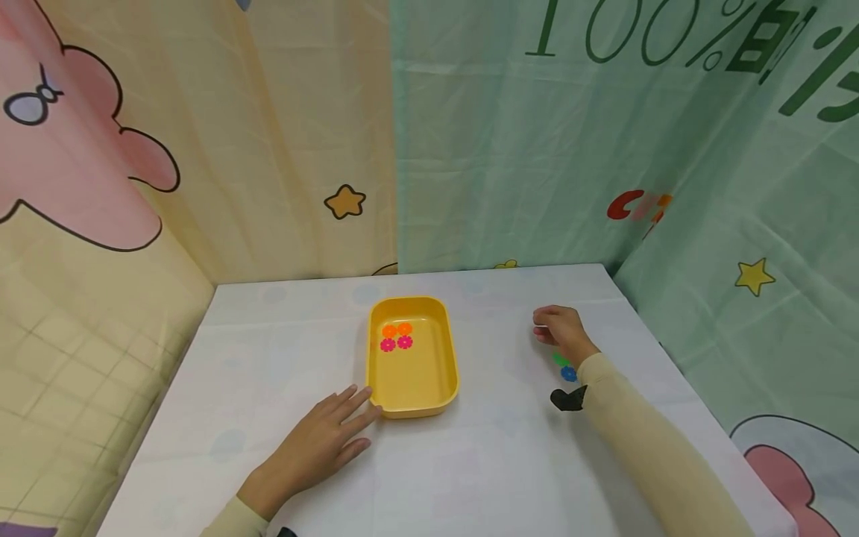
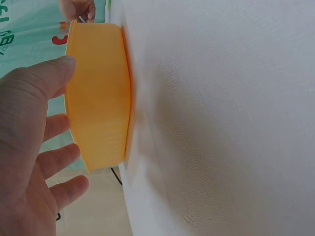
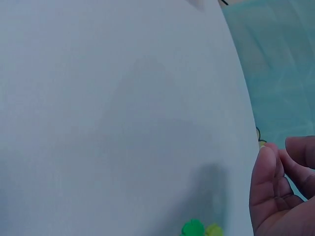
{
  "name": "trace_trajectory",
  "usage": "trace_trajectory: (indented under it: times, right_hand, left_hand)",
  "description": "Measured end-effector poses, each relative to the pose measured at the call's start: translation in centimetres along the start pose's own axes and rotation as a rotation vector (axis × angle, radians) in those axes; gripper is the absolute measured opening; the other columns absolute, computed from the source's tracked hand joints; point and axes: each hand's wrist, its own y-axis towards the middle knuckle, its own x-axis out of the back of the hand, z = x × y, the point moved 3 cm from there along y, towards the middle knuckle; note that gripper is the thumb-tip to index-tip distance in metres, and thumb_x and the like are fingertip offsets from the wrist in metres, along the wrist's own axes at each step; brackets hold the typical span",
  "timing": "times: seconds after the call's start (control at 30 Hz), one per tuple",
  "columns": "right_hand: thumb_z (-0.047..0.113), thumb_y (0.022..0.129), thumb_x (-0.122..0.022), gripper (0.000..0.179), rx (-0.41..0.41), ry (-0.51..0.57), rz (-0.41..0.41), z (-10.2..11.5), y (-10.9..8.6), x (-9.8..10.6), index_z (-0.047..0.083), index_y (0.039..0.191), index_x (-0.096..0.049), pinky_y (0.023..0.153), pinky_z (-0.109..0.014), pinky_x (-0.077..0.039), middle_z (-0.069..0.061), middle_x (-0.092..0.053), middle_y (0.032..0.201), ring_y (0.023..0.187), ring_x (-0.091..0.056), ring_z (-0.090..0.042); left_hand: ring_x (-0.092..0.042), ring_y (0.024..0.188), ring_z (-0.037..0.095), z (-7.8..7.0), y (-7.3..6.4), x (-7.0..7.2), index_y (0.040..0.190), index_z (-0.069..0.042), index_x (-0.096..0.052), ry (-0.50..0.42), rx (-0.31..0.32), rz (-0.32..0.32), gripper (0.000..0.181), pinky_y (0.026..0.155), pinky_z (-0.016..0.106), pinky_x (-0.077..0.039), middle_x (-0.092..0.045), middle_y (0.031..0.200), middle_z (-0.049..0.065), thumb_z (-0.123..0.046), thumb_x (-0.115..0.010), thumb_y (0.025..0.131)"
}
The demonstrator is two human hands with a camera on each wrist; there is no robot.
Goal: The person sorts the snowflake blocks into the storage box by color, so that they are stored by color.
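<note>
A yellow tray holds two orange flower-shaped pieces and two pink ones near its far left part. My left hand lies with spread, straight fingers at the tray's near left corner; in the left wrist view its thumb touches the rim. To the right of the tray, my right hand is above the table with bent fingers. Whether anything is between its fingertips is unclear. Near its wrist lie a green piece, a blue flower piece and a yellow-green piece.
A white cloth covers the table. Printed curtains hang behind it and along both sides. A black wrist-worn item sticks out below the right sleeve.
</note>
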Motion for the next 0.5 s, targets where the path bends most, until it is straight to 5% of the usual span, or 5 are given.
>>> trace_trajectory:
  times: [0.5]
  right_hand:
    - [0.015,0.104,-0.055,0.041,-0.004,-0.104,-0.085,-2.4,-0.5,4.7,-0.009,0.137,-0.053,0.076,-0.021,-0.059,-0.022,-0.057,0.126,0.092,-0.062,-0.016]
  left_hand:
    - [-0.046,0.143,0.035,-0.1,0.0,0.1,0.143,-0.022,-0.061,0.0,-0.007,-0.009,0.055,0.113,0.054,-0.043,-0.049,0.156,0.008,-0.04,-0.074,0.093]
